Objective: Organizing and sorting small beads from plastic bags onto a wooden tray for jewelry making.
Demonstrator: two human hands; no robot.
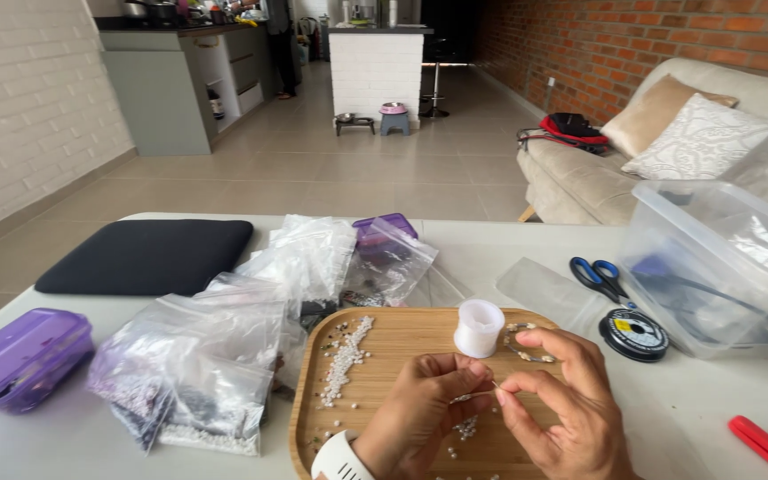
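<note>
I pinch what looks like a thin thread with small white beads (471, 396) between my left hand (419, 413) and right hand (561, 400), both grips closed on it, over the oval wooden tray (401, 342).

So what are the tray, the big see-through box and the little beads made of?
The tray looks like pale wood or bamboo: visible grain, matte finish. The box seems clear plastic, glossy, with its contents showing through. The beads are small, white and pearl-like; whether plastic or glass cannot be told.
</note>
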